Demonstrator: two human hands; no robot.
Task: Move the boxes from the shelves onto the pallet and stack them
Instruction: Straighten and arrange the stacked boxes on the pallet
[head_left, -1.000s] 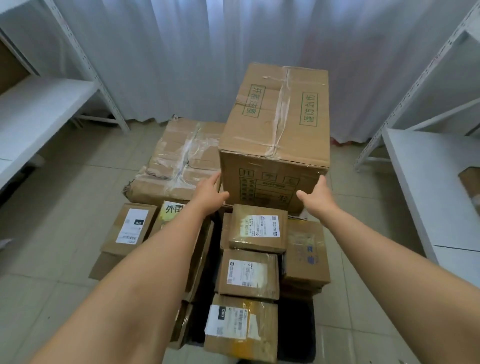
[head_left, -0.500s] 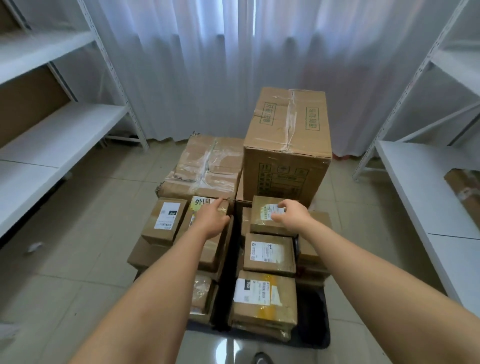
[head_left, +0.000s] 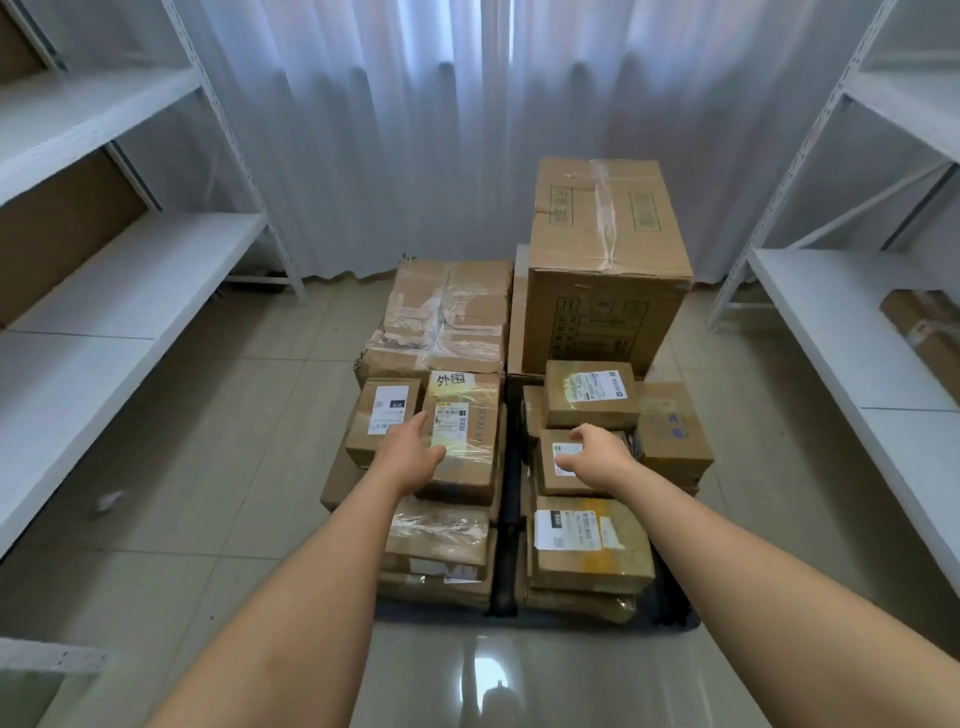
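Both our left hand (head_left: 413, 457) and right hand (head_left: 597, 454) hang open, empty, over the pallet (head_left: 675, 618); the remaining box (head_left: 922, 338) lies far right, nearer the right hand.

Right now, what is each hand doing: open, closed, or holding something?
Left hand: open, holding nothing, fingers extended over the small boxes.
Right hand: open, fingers loosely curled, holding nothing.

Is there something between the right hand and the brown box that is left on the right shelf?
Nothing visible blocks it. The right hand hovers over the parcels on the pallet; between it and the box on the right shelf lie only bare floor and the shelf's front edge.
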